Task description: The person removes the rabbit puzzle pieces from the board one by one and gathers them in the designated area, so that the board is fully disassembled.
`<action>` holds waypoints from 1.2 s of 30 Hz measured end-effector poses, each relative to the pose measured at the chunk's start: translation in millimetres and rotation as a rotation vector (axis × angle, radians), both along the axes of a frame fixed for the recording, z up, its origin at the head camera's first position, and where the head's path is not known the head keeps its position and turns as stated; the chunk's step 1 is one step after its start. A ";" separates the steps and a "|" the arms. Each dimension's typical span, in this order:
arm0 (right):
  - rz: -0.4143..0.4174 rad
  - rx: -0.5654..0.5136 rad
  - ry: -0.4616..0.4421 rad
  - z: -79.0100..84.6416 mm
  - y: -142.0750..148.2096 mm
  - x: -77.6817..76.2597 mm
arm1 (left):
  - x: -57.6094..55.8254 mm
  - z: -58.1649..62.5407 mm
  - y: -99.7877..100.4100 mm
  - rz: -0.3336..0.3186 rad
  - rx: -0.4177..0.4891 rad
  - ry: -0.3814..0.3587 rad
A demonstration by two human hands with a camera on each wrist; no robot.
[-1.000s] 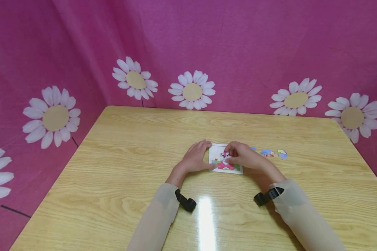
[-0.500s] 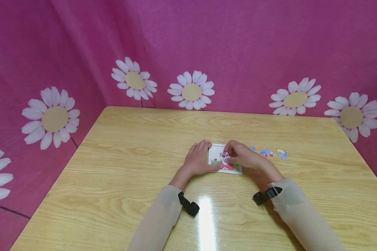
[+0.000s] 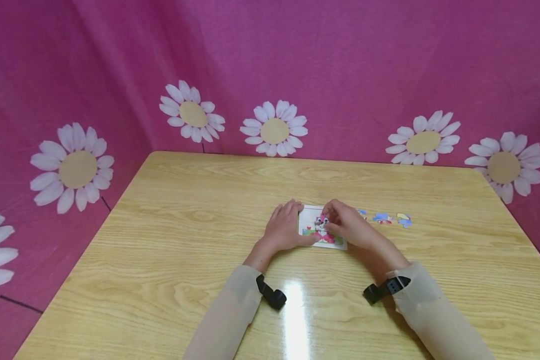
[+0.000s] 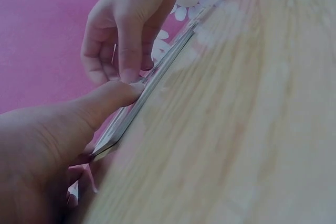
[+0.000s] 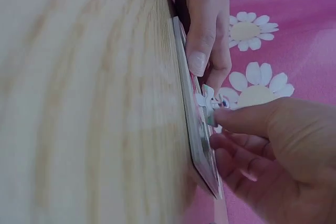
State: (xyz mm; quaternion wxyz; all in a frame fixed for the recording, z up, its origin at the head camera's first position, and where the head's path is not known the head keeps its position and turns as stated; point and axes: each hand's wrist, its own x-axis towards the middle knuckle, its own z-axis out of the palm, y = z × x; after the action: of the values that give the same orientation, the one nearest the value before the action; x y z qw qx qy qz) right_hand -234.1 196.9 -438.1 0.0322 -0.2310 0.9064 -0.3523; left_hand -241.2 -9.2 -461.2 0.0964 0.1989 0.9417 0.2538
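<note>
A small jigsaw puzzle board (image 3: 309,214) with a white border and a pink-and-white cartoon animal lies flat on the table. My left hand (image 3: 282,229) holds it at its left side, the thumb over the near edge and the fingertips by the far-left corner. Over the animal's face, my right hand (image 3: 352,225) pinches a puzzle piece (image 5: 208,106) between thumb and fingers. In the right wrist view that piece stands tilted up from the board's surface, with a printed eye on it. The right fingers hide part of the board in the head view.
Several loose puzzle pieces (image 3: 382,218) in blue, yellow and red lie in a row right of the board. The wooden table (image 3: 198,200) runs back to a pink curtain (image 3: 342,65) with white daisies.
My left hand has shifted slightly right, its thumb farther along the near edge. My right hand has moved a little, and the pinched piece sits at a different tilt over the board.
</note>
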 end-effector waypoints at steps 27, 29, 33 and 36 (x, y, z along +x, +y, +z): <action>-0.096 -0.062 0.083 -5.4 37.1 12.8 | 0.3 1.8 0.2 -0.010 -0.009 -0.002; -0.109 -0.049 0.080 -5.9 41.8 14.1 | 0.4 1.4 0.0 -0.010 -0.005 -0.007; -0.131 -0.036 0.084 -7.3 51.5 17.2 | 1.0 0.8 -0.1 -0.008 0.001 -0.008; -0.145 -0.024 0.083 -7.4 59.6 20.4 | 1.5 1.3 0.1 -0.008 0.009 -0.010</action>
State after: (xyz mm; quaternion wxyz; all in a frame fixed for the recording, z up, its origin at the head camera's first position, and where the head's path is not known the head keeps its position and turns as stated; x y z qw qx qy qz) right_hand -213.8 256.5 -445.6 -0.0339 -0.1795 0.9170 -0.3546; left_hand -239.7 -9.1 -460.0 0.1014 0.2015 0.9393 0.2587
